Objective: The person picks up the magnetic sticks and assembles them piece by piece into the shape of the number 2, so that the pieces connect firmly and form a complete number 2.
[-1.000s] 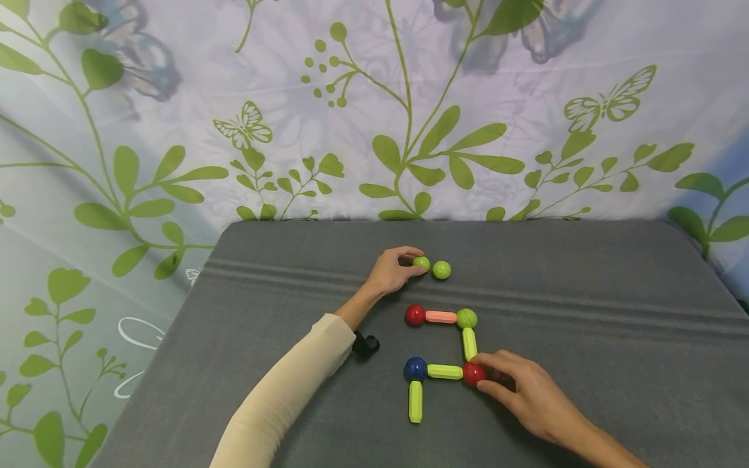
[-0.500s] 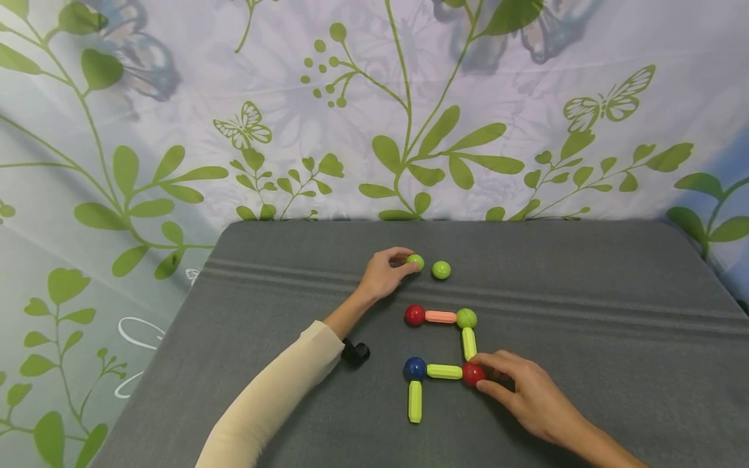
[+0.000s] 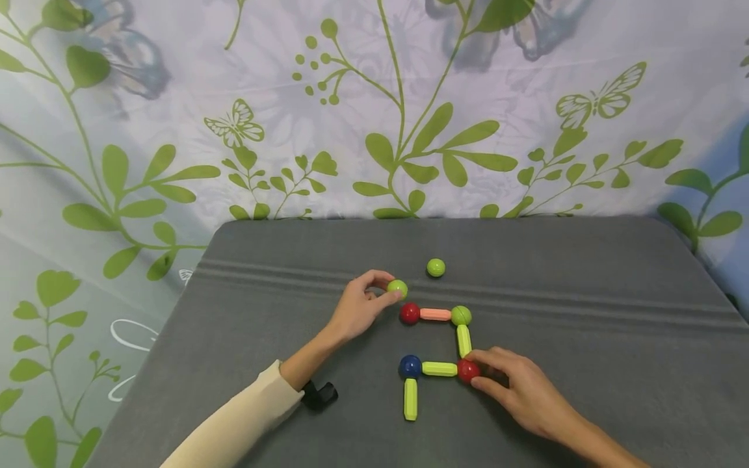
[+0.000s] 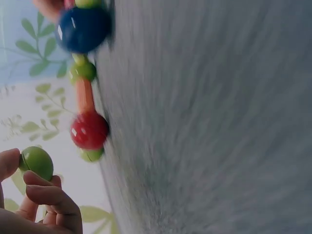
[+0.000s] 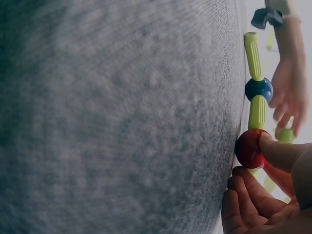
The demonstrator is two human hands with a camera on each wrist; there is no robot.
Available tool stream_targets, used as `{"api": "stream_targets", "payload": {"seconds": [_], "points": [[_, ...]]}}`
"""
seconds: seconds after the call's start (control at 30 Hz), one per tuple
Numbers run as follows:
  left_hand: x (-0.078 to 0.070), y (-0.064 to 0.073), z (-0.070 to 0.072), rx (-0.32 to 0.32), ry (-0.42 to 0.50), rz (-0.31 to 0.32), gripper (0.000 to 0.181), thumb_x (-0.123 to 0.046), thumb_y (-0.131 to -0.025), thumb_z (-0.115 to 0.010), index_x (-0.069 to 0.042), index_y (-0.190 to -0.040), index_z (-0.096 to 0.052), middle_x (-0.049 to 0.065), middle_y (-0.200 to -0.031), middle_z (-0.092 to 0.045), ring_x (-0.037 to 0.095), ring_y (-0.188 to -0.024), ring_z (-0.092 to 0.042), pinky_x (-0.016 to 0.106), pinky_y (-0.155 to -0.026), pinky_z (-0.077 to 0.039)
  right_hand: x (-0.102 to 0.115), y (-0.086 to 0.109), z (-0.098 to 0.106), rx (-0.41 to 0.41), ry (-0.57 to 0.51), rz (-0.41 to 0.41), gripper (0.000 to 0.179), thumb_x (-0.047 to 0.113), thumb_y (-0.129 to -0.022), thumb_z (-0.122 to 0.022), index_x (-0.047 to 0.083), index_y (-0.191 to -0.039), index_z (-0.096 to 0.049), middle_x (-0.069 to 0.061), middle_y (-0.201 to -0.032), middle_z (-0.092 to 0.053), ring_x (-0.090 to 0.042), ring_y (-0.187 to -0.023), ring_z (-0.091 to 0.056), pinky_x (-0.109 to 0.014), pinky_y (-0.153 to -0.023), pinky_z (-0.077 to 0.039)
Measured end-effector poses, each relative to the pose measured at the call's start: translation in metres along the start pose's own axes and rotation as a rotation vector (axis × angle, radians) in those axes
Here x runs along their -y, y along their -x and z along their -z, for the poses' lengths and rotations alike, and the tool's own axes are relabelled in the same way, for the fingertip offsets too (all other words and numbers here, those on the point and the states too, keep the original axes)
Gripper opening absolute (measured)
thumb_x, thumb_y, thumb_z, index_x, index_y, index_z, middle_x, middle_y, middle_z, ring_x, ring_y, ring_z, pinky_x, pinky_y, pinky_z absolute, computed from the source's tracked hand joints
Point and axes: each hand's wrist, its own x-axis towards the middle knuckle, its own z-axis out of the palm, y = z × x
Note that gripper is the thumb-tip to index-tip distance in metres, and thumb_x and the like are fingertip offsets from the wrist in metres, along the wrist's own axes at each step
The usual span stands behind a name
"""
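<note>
The ball-and-rod chain (image 3: 439, 369) lies on the counter (image 3: 585, 312), our right hand (image 3: 517, 387) clamped on its corner red ball (image 3: 468, 370). Our left hand (image 3: 359, 305) pinches a green ball (image 3: 398, 289) near the red end ball (image 3: 410, 313); we judge this a fetching step, next calling for steady, gentle placing.

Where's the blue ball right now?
In the head view, the blue ball sits at the corner between two yellow-green rods, left of the red ball the right hand pinches.
</note>
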Motion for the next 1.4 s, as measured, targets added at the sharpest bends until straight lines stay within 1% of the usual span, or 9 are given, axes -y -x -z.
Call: {"api": "stream_targets", "payload": {"seconds": [0.17,0.3,0.37,0.43,0.53,0.67,0.93,1.2,1.4], "points": [[-0.007,0.034,0.0,0.058,0.033,-0.003,0.029,-0.023,-0.093,-0.071,-0.013,-0.119,-0.063,0.003,-0.106,-0.061,0.008,-0.047,-0.036,0.022,-0.045,-0.032,0.001,0.0,0.001,0.0,-0.007,-0.005,0.03,0.02,-0.089,-0.075,0.018,-0.118,-0.069,0.017,-0.095,-0.061,-0.002,-0.08,-0.054,-0.026,-0.068,-0.048],[-0.01,0.061,-0.002,0.102,0.064,0.048,0.037,-0.024,-0.093,-0.071,-0.01,-0.126,-0.062,0.002,-0.108,-0.061,0.006,-0.047,-0.037,0.021,-0.044,-0.032,0.0,0.001,0.0,-0.005,-0.011,0.003,0.03,0.02,-0.089,-0.075,0.018,-0.118,-0.069,0.016,-0.095,-0.061,-0.002,-0.08,-0.054,-0.026,-0.068,-0.048],[-0.01,0.074,-0.002,0.138,0.073,0.079,0.038,-0.026,-0.092,-0.072,-0.01,-0.126,-0.063,0.003,-0.1,-0.061,0.005,-0.048,-0.037,0.021,-0.044,-0.032,0.0,0.001,0.0,-0.008,-0.01,0.009,0.031,0.019,-0.089,-0.075,0.019,-0.119,-0.069,0.017,-0.096,-0.061,-0.002,-0.081,-0.054,-0.026,-0.068,-0.048],[-0.011,0.087,-0.002,0.185,0.078,0.103,0.037,-0.028,-0.092,-0.072,-0.011,-0.123,-0.065,0.002,-0.095,-0.061,0.003,-0.049,-0.038,0.02,-0.044,-0.033,0.0,0.001,0.0,-0.008,-0.012,0.012,0.031,0.019,-0.088,-0.075,0.019,-0.119,-0.069,0.017,-0.096,-0.061,-0.002,-0.081,-0.054,-0.027,-0.068,-0.048],[-0.011,0.103,-0.002,0.286,0.071,0.115,0.031,-0.031,-0.091,-0.074,-0.016,-0.118,-0.068,-0.001,-0.076,-0.058,0.002,-0.049,-0.04,0.019,-0.044,-0.034,-0.001,0.002,0.0,-0.009,-0.015,0.007,0.031,0.021,-0.089,-0.075,0.019,-0.119,-0.069,0.017,-0.095,-0.061,-0.002,-0.08,-0.054,-0.026,-0.068,-0.048],[-0.01,0.118,-0.005,0.416,0.092,0.104,0.031,-0.028,-0.088,-0.076,-0.017,-0.117,-0.07,-0.007,-0.07,-0.056,0.0,-0.048,-0.042,0.017,-0.045,-0.035,-0.001,0.003,0.0,-0.024,-0.008,0.014,0.031,0.021,-0.088,-0.076,0.02,-0.118,-0.069,0.018,-0.094,-0.06,-0.002,-0.08,-0.053,-0.026,-0.068,-0.048],[-0.005,0.129,-0.015,0.587,0.134,0.107,0.029,-0.019,-0.086,-0.078,-0.015,-0.115,-0.072,-0.012,-0.077,-0.057,-0.002,-0.048,-0.046,0.016,-0.046,-0.038,-0.001,0.002,-0.001,-0.031,-0.008,0.035,0.029,0.022,-0.089,-0.075,0.02,-0.118,-0.069,0.018,-0.094,-0.06,-0.002,-0.08,-0.053,-0.027,-0.068,-0.048],[-0.002,0.128,-0.019,0.602,0.092,0.075,0.03,-0.016,-0.086,-0.079,-0.014,-0.115,-0.072,-0.013,-0.083,-0.057,-0.004,-0.049,-0.047,0.016,-0.046,-0.039,0.0,0.002,-0.002,-0.026,-0.014,0.02,0.029,0.023,-0.09,-0.074,0.019,-0.118,-0.069,0.018,-0.093,-0.06,-0.002,-0.079,-0.053,-0.026,-0.067,-0.047],[0.001,0.125,-0.022,0.608,0.041,0.043,0.041,-0.019,-0.085,-0.08,-0.014,-0.123,-0.066,-0.016,-0.095,-0.057,-0.005,-0.052,-0.047,0.016,-0.048,-0.04,0.001,0.001,-0.001,-0.007,-0.012,-0.015,0.03,0.023,-0.09,-0.075,0.019,-0.118,-0.069,0.017,-0.092,-0.06,-0.002,-0.079,-0.053,-0.026,-0.067,-0.047]]}}
